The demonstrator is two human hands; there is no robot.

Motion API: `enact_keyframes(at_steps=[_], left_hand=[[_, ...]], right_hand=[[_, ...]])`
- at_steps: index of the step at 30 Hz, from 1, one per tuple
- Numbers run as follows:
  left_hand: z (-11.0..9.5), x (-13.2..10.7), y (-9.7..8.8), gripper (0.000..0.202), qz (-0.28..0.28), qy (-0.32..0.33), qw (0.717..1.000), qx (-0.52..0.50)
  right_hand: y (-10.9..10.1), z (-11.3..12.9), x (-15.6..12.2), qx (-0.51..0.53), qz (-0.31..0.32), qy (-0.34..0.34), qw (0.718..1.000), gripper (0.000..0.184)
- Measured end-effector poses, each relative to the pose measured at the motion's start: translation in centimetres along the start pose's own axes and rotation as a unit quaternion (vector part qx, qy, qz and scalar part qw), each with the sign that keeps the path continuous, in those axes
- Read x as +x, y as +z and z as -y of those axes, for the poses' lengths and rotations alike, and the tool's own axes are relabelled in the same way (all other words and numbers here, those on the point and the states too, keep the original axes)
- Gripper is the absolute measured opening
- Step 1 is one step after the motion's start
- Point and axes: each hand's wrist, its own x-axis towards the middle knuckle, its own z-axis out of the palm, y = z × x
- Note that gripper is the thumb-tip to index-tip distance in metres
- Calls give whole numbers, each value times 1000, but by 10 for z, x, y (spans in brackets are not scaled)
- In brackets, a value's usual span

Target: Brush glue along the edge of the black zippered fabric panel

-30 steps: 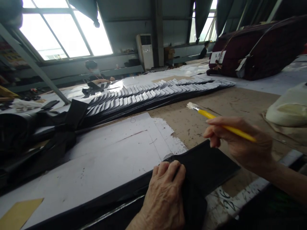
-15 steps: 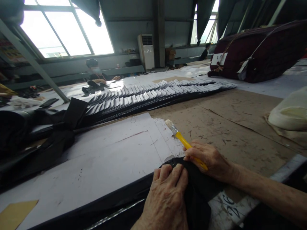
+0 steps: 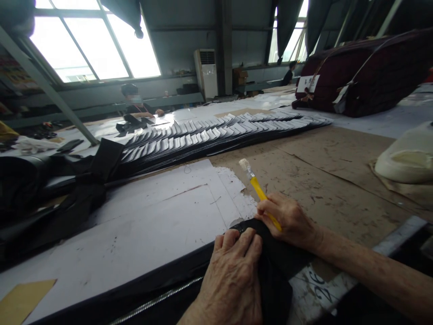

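Observation:
My right hand (image 3: 290,220) is closed around the yellow handle of a paintbrush (image 3: 259,190). The brush tilts up and to the left, its whitish bristles over the table and apart from the black material. My left hand (image 3: 232,273) lies on the black material (image 3: 162,280), its fingers bent together at the far edge and pressing it down; the fingertips are partly hidden. Along this material, left of that hand, runs a silver zipper (image 3: 158,301). The heel of my right hand rests by the black material's folded right-hand part (image 3: 275,280).
A row of overlapping black pieces with pale tops (image 3: 209,135) crosses the table (image 3: 324,194). Black material (image 3: 67,198) lies left, a pale plastic container (image 3: 407,158) right. A dark red bundle (image 3: 365,76) stands behind. Across the table sits a person (image 3: 135,106).
My right hand has drawn slightly left, and the brush now stands steeper, its bristles a little higher and farther right. My left hand stays on the black material.

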Motion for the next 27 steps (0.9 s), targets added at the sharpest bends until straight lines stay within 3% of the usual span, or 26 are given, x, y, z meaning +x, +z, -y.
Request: enact_keyframes(at_steps=[6,11,19,24,27], left_hand=[[-1,8,-10,55,55,-26,998,-20],[-1,11,-11,50,60,-35,997,-31],[3,14,-16,36,37,23,999,-7],[9,13,-18,39,37,46,998,-16],[11,12,-18,53,32,41,998,-37]], right_hand=[[-1,-6,0,11,-86,61,994,11],[-13,-5,-1,-23,-122,71,990,8],[-37,3,-2,-52,-115,66,990,9],[-51,10,-4,-86,-104,53,989,12],[-59,11,-5,-112,-107,62,986,8]])
